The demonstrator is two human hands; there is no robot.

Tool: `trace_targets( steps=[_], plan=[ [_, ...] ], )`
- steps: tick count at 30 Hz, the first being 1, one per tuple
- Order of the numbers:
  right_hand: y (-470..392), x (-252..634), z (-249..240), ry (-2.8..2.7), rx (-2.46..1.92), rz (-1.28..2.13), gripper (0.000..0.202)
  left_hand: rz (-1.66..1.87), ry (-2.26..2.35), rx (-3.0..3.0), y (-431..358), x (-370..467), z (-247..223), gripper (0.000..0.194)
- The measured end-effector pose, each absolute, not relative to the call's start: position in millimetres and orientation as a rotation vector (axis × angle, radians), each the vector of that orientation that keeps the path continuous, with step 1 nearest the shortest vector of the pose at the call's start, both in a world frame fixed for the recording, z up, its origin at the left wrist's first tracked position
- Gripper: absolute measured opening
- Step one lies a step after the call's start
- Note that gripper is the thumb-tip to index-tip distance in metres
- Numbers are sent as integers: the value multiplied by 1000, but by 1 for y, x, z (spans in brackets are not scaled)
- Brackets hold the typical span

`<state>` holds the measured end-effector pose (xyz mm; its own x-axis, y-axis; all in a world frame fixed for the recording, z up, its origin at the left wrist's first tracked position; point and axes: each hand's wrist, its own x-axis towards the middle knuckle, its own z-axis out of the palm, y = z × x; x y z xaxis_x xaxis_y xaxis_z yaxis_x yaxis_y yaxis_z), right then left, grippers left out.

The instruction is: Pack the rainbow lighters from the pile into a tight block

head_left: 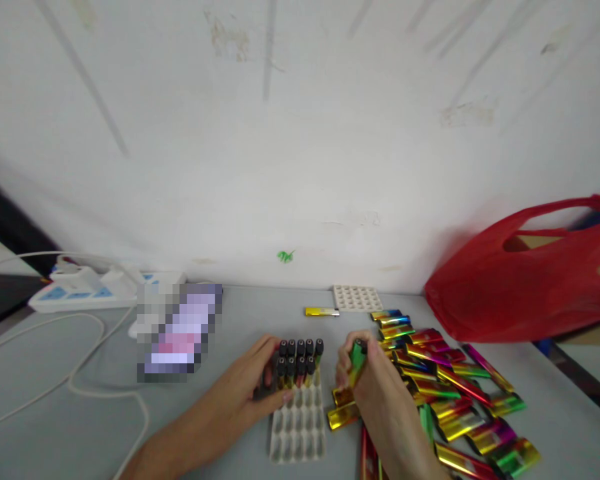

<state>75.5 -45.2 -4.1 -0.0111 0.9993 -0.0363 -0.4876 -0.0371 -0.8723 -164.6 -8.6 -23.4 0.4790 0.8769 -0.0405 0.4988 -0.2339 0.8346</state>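
Note:
A white tray (298, 427) with rows of slots lies on the table before me. Its two far rows hold several upright lighters (301, 348) with black tops. My left hand (260, 387) grips the tray's left side, its thumb at the front of the standing lighters. To the right of the tray, my right hand (367, 373) is closed around a green and gold lighter (359, 357), black top upward. Two gold lighters (343, 415) lie beside and partly under this hand. Loose shiny lighters (445, 380) in gold, red, green and purple are heaped to its right.
A second white tray (357, 298) lies by the wall near a yellow lighter (321, 312). A red plastic bag (525, 280) stands at the right. At the left are a blurred phone (183, 333), a power strip (87, 293) and a white cable (105, 393).

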Motion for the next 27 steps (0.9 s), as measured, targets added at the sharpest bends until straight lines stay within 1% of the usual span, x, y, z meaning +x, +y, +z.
trace_targets(
  steps=[4, 8, 11, 16, 21, 27],
  plan=[
    [-55, 80, -10, -1041, -1055, 1251, 35, 562, 1138, 1875, -8, -164, -23, 32],
    [-56, 88, -17, -1373, -1157, 954, 23, 543, 1133, 1870, -8, -163, -21, 26],
    [-54, 88, -15, -1526, -1183, 823, 18, 543, 1142, 1867, -8, -163, -22, 22],
    [-55, 86, -7, -1671, -1195, 690, 19, 559, 1121, 1870, -8, -163, -23, 20],
    [-56, 90, -10, -1810, -1202, 592, 23, 560, 1128, 1885, -9, -164, -23, 22],
    [-57, 87, -13, -1799, -1256, 569, 25, 553, 1135, 1895, -9, -164, -22, 20]
  ],
)
